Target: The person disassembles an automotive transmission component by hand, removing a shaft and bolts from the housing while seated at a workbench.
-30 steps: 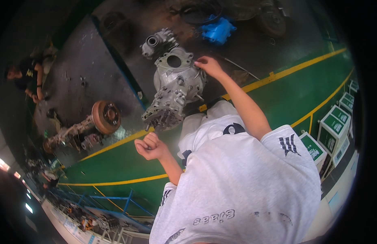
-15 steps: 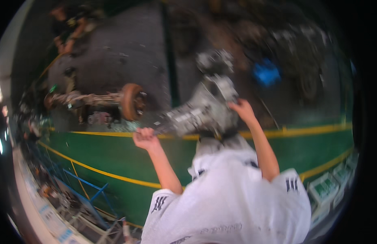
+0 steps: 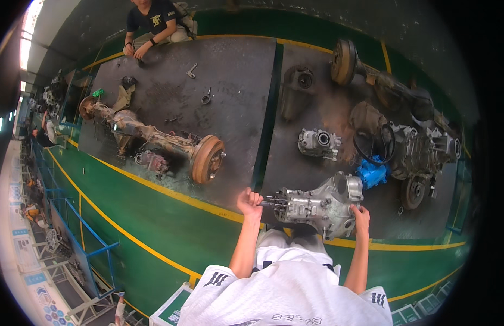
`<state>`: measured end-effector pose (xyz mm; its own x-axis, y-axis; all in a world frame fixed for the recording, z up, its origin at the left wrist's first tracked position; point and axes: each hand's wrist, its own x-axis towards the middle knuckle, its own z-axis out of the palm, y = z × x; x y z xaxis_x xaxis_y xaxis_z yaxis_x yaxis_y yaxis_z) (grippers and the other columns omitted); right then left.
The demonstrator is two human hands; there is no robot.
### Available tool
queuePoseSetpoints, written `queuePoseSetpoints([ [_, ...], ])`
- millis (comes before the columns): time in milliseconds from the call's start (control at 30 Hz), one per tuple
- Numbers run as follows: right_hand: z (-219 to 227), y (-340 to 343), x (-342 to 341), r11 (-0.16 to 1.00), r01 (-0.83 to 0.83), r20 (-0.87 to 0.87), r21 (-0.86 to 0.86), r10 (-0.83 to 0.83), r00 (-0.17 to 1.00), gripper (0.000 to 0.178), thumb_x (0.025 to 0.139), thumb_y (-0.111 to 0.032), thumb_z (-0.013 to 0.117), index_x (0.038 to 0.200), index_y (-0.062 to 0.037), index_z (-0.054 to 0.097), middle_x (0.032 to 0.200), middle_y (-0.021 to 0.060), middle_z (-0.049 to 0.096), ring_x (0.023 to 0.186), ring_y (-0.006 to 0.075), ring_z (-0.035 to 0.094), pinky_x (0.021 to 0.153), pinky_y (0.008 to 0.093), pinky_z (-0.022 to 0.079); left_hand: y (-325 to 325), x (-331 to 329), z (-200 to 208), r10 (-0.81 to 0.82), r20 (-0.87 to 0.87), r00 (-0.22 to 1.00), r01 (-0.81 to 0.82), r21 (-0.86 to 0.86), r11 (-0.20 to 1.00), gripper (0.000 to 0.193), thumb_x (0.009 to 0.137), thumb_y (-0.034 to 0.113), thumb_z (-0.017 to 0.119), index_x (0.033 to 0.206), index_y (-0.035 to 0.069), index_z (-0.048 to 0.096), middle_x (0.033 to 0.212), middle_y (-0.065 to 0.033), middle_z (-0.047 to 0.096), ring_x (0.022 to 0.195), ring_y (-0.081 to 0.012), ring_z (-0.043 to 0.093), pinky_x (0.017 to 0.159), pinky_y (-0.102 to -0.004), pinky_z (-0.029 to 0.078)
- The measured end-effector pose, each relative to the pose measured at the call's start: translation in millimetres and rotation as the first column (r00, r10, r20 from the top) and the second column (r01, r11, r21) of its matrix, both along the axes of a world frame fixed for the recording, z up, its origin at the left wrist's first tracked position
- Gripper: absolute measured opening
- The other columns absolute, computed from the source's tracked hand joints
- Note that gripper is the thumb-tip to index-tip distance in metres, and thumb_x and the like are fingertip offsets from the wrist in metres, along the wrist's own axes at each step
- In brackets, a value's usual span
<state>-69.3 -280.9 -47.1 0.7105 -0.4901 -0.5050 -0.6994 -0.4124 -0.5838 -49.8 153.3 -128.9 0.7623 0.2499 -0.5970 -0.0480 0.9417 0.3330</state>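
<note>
A silver metal gearbox (image 3: 322, 205) with a wide bell housing lies in front of me near the table's front edge. My left hand (image 3: 250, 202) is closed round the thin shaft (image 3: 268, 203) that juts from its narrow left end, beside several rods. At the other end my right hand (image 3: 361, 216) grips the edge of the bell housing, its fingers partly hidden behind the wrist and casing. Just beyond the housing sits a bright blue metal part (image 3: 372, 172). A smaller silver casing (image 3: 319, 142) with a round opening stands farther back.
On the left dark table (image 3: 235, 125) rests a rusty axle (image 3: 154, 135) with a brake drum (image 3: 207, 158). A second axle (image 3: 393, 87) and a large gearbox (image 3: 426, 152) crowd the right. Another person (image 3: 154, 27) crouches at the far left edge. Yellow lines mark the green floor (image 3: 132, 204).
The view has swung and sharpened, taking in more of the right side. Both hands stay on the gearbox, the left at its shaft end and the right at the housing.
</note>
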Motion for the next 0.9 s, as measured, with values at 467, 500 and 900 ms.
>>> queuePoseSetpoints([
  [467, -4, 5, -8, 0.989, 0.045, 0.082, 0.139, -0.056, 0.995, 0.037, 0.093, -0.035, 0.073, 0.097, 0.0019, 0.073, 0.087, 0.0051, 0.071, 0.081, 0.0140, 0.058, 0.076, 0.0325, 0.048, -7, 36, -109, -0.049, -0.105, 0.993, 0.051, 0.023, 0.998, 0.031, 0.090, 0.033, 0.053, 0.067, 0.018, 0.040, 0.053, 0.0008, 0.029, 0.048, -0.0169, 0.029, 0.051, -0.0360, 0.030],
  [500, -13, 0, -15, 0.984, 0.060, 0.066, 0.166, -0.072, 0.995, 0.035, 0.095, -0.034, 0.071, 0.093, 0.0004, 0.070, 0.084, 0.0029, 0.068, 0.078, 0.0123, 0.055, 0.071, 0.0322, 0.045, -8, 40, -115, -0.026, -0.060, 0.998, 0.026, 0.006, 1.000, 0.030, 0.095, 0.029, 0.050, 0.069, 0.017, 0.042, 0.051, 0.0035, 0.024, 0.047, -0.0136, 0.023, 0.049, -0.0324, 0.025],
  [900, -33, 24, -17, 0.971, 0.231, 0.256, 0.067, -0.240, 0.936, 0.040, 0.100, -0.036, 0.070, 0.086, 0.0004, 0.065, 0.072, -0.0024, 0.053, 0.073, 0.0097, 0.045, 0.067, 0.0304, 0.039, -7, 20, -135, -0.013, -0.069, 0.998, -0.012, -0.350, 0.937, 0.031, 0.104, 0.027, 0.043, 0.074, 0.018, 0.042, 0.050, 0.0054, 0.021, 0.042, -0.0109, 0.017, 0.046, -0.0284, 0.023],
])
